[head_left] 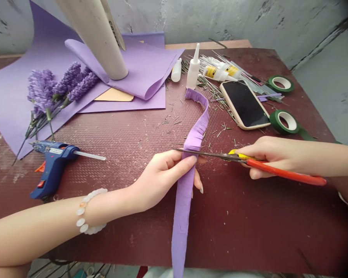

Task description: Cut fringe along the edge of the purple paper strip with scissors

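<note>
A long folded strip of purple crepe paper (183, 200) runs from the table's near edge up to a fringed, curled end near the glue bottles. My left hand (165, 175) pinches the strip at mid length, thumb over the top. My right hand (274, 154) grips orange-handled scissors (278, 170), whose blades (203, 153) lie across the strip just above my left fingers.
A blue glue gun (53, 164) lies at the left. Purple paper flowers (58, 88) rest on purple sheets (145, 73) beside a cardboard tube (100, 38). Glue bottles (193, 69), a phone (245, 104) and two green tape rolls (284, 121) sit at the back right on the dark red table (249, 224).
</note>
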Available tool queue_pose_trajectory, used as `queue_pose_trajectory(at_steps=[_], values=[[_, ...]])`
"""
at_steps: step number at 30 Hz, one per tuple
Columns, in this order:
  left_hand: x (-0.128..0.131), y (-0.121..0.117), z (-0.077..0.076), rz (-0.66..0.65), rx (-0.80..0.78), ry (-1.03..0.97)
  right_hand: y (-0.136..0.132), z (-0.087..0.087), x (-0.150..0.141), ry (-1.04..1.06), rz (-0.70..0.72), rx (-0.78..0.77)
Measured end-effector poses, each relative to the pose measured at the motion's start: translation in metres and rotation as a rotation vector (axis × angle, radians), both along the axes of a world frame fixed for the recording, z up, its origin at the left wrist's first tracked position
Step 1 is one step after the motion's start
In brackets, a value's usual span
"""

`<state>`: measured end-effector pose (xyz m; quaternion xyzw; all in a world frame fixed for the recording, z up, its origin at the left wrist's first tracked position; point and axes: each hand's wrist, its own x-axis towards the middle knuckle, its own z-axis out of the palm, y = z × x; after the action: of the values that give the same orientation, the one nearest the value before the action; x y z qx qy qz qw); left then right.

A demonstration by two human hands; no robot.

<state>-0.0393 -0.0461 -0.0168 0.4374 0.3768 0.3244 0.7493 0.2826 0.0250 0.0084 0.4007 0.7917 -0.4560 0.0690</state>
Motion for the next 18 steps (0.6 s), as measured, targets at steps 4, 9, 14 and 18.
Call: queue_pose_trajectory(at_steps=[4, 9, 14, 18], values=[[0.000, 0.001, -0.001, 0.000, 0.038, 0.021, -0.002, 0.012, -0.011, -0.110, -0.093, -0.217], [0.001, 0.003, -0.001, 0.092, 0.058, 0.048, -0.006, 0.015, -0.012, -0.207, -0.123, -0.105], [0.000, 0.004, -0.002, 0.142, 0.085, 0.080, -0.010, 0.012, -0.007, -0.236, -0.091, 0.207], [-0.001, 0.005, -0.003, 0.166, 0.079, 0.097, -0.010, 0.009, -0.006, -0.276, -0.096, 0.280]])
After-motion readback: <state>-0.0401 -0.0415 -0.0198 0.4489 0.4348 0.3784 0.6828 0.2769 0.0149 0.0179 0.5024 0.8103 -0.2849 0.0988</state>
